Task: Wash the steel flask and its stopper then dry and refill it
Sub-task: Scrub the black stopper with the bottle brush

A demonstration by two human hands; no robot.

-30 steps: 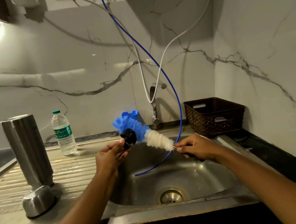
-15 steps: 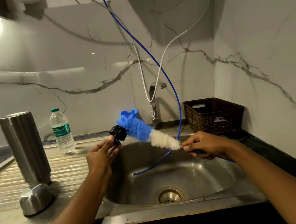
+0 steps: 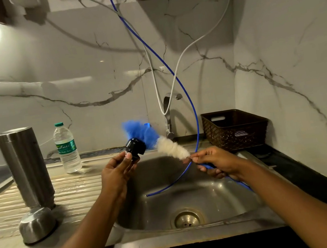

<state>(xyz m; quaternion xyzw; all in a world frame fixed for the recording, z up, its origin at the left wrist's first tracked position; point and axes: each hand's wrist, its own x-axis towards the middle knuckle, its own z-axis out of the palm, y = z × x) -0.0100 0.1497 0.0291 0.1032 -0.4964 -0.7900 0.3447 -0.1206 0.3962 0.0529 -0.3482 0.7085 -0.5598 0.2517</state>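
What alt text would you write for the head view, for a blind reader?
Over a steel sink, a person's left hand holds a black stopper at the bristles of a blue-and-white bottle brush, which the right hand grips by its handle. A steel flask and a water bottle stand on the drainboard at left.

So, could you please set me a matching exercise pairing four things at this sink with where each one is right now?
Things:
1. steel flask
2. stopper
3. bottle brush
4. basket

Places:
A. on the counter right of the sink
B. pinched in the left hand
C. standing on the draining board
D. held in the right hand

Pairs: 1-C, 2-B, 3-D, 4-A
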